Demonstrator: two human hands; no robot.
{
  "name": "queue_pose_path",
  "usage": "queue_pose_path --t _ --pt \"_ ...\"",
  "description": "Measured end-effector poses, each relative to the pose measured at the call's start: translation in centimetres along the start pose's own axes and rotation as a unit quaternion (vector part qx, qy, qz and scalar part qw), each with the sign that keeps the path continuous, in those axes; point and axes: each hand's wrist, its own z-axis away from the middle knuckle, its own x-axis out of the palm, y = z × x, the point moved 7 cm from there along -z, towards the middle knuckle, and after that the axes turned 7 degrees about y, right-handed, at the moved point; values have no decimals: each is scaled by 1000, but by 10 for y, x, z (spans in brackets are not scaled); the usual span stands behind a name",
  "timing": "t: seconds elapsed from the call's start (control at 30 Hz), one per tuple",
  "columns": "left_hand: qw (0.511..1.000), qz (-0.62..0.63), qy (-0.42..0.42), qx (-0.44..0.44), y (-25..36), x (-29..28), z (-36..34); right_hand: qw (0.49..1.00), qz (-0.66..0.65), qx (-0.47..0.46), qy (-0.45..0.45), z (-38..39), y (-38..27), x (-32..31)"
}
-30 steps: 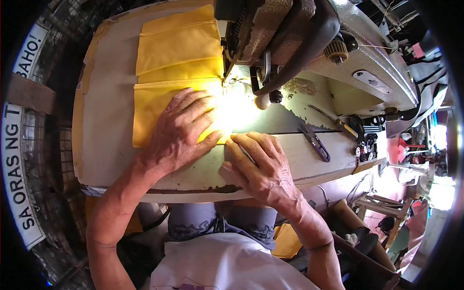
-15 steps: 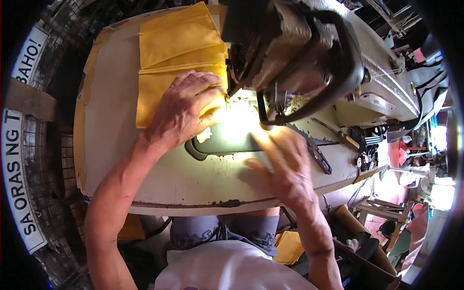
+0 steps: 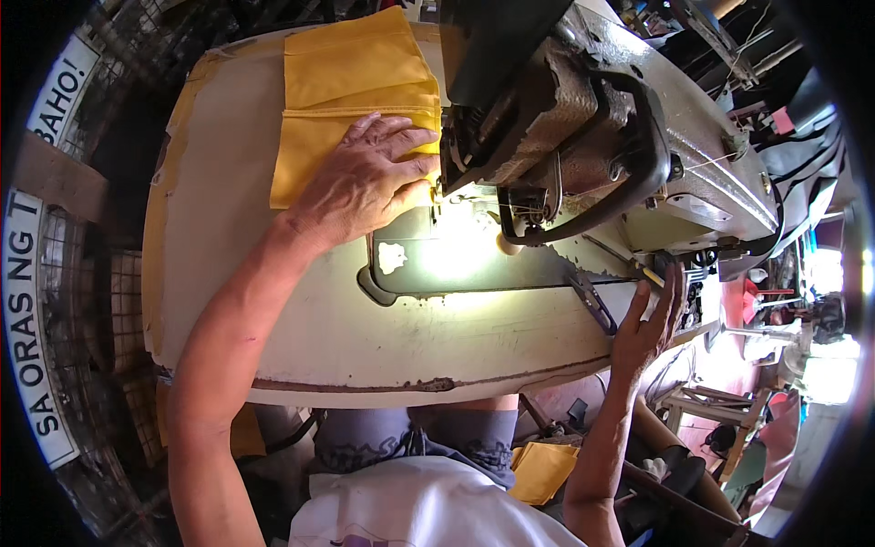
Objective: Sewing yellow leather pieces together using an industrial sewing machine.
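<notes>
The yellow cloth (image 3: 351, 91) lies on the table (image 3: 237, 301), left of the sewing machine (image 3: 583, 137). Your left hand (image 3: 365, 182) presses flat on its near edge, fingers spread. Your right hand (image 3: 649, 324) is open, fingertips touching the scissors (image 3: 592, 301) at the table's right edge.

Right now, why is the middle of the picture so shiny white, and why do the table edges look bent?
In the head view, a lamp under the grey sewing machine glares off the metal plate, washing it out beside the left hand on the folded yellow cloth; the fisheye lens curves the cream table edge.
</notes>
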Motion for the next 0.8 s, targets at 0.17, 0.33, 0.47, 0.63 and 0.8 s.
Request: queue_pose_path --t 0.17,0.33,0.47,0.63,0.8 --pt "999 44 -8 -19 0 1 0 1000 14 24 -9 1 1 -1" --pt "995 82 10 -53 -3 -6 -3 997 -22 -56 40 2 -26 -23" --pt "997 39 22 -56 -42 -1 -35 957 -136 9 -257 18 -45 -11" --pt "994 -21 55 -94 -100 20 -65 952 -125 -102 -261 1 -77 -1" --pt "989 -37 7 -141 -116 43 -61 929 -140 -287 -184 -46 -117 56"
